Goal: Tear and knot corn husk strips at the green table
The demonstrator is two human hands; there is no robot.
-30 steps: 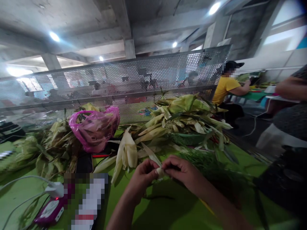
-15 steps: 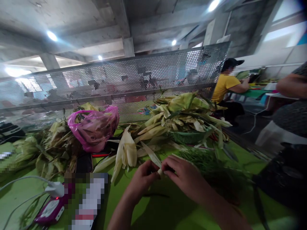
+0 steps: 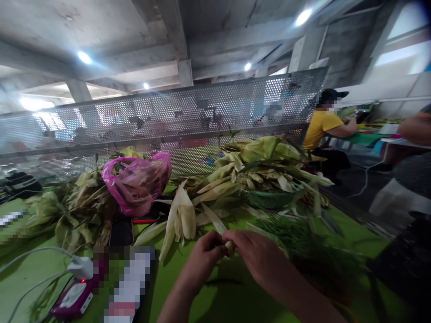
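My left hand (image 3: 206, 254) and my right hand (image 3: 253, 252) meet over the green table, both with fingers pinched together. Between them is a pale piece of corn husk (image 3: 230, 248), its lower end rolled or folded at my fingertips. A pointed husk strip (image 3: 214, 218) sticks up just behind the fingers; whether it is the same piece I cannot tell. Behind my left hand lies a bunch of pale dried husks (image 3: 182, 213). To the right of my hands are thin green strands (image 3: 296, 233).
A green basket (image 3: 266, 199) heaped with corn husks (image 3: 259, 150) stands at the back. To the left are a pink plastic bag (image 3: 139, 184), more husks (image 3: 79, 211) and a purple power strip (image 3: 72, 298) with cables. A perforated metal screen (image 3: 188, 107) runs behind. A person in yellow (image 3: 321, 128) sits at right.
My right fingers have closed further over the husk, and its pale end now shows lower between both hands. The whole view has shifted slightly, so the scene appears a little lower and further right.
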